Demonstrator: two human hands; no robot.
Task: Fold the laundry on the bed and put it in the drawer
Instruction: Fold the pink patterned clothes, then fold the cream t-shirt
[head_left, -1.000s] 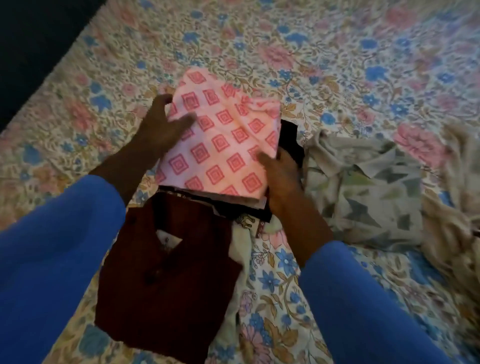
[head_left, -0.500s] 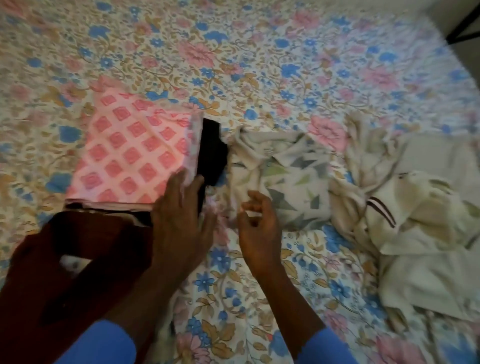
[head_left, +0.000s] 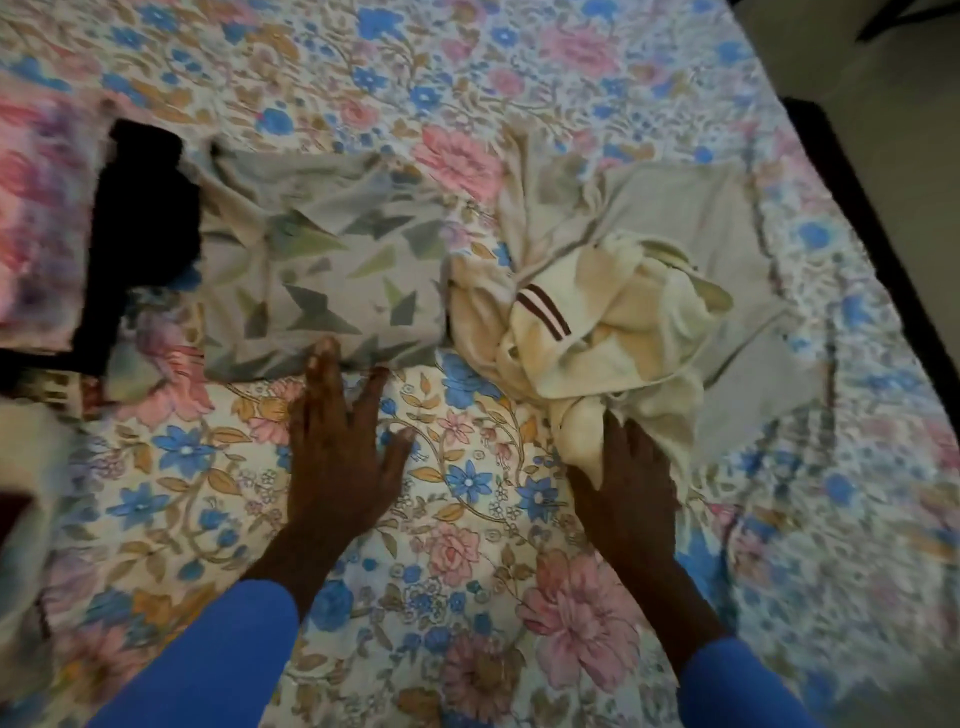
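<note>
On the floral bedsheet lies a folded grey garment with triangle prints. My left hand lies flat on the sheet, fingers straight, its fingertips touching that garment's near edge. To the right is a crumpled cream garment with maroon stripes. My right hand holds its near edge, with the fingertips buried in the fabric. At the far left, a folded pink patterned cloth rests on a black garment, blurred.
A plain grey cloth lies under and behind the cream garment. The bed's dark frame edge runs along the right, with floor beyond it. A white cloth and a sliver of maroon fabric sit at the left edge.
My view has swung right, away from the pink folded stack. My left hand left the stack and now touches the triangle-print garment. My right hand moved right onto the cream garment.
</note>
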